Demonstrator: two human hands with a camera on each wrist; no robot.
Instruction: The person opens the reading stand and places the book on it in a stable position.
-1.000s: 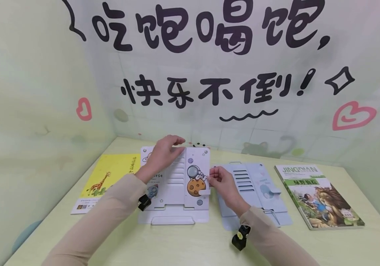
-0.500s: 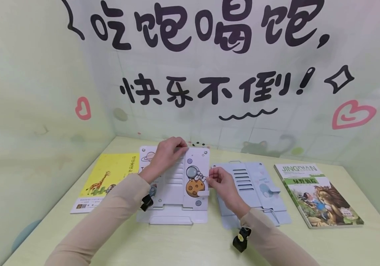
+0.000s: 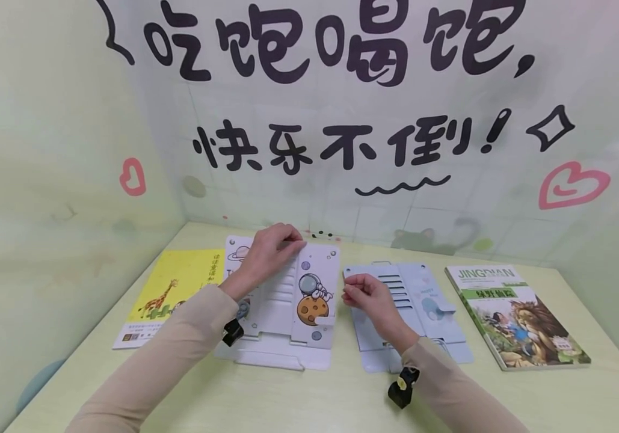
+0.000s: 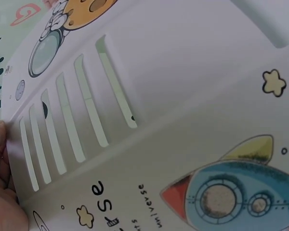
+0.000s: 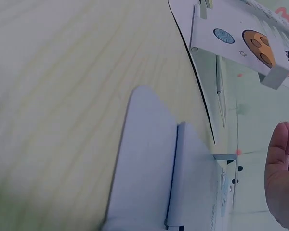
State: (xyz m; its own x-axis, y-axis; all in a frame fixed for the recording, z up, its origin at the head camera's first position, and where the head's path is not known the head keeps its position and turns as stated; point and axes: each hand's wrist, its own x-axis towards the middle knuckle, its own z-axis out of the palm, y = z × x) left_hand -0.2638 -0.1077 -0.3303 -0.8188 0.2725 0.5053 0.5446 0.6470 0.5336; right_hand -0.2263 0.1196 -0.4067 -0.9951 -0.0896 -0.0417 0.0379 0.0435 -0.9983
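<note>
A white book stand (image 3: 277,317) with slots and an astronaut print stands propped up on its base in the head view. My left hand (image 3: 269,255) grips its top edge near the middle, fingers behind the panel and thumb in front. In the left wrist view part of that hand (image 4: 6,192) shows at the edge beside the slots and a rocket print. My right hand (image 3: 372,300) hovers just right of the white stand, fingers loosely bent and holding nothing. It overlaps a light blue book stand (image 3: 409,319). The right wrist view shows the fingers (image 5: 282,149) apart from both stands.
A yellow book (image 3: 171,276) with a giraffe lies at left, partly behind the left sleeve. At right is a thicker book (image 3: 528,325) with a lion cover. The light wooden table (image 3: 266,403) meets a printed backdrop (image 3: 309,204) at the back.
My right hand has let go of the white stand's right edge and moved slightly right. The white stand has turned a little, its front edge swinging left. My left hand stays on its top edge.
</note>
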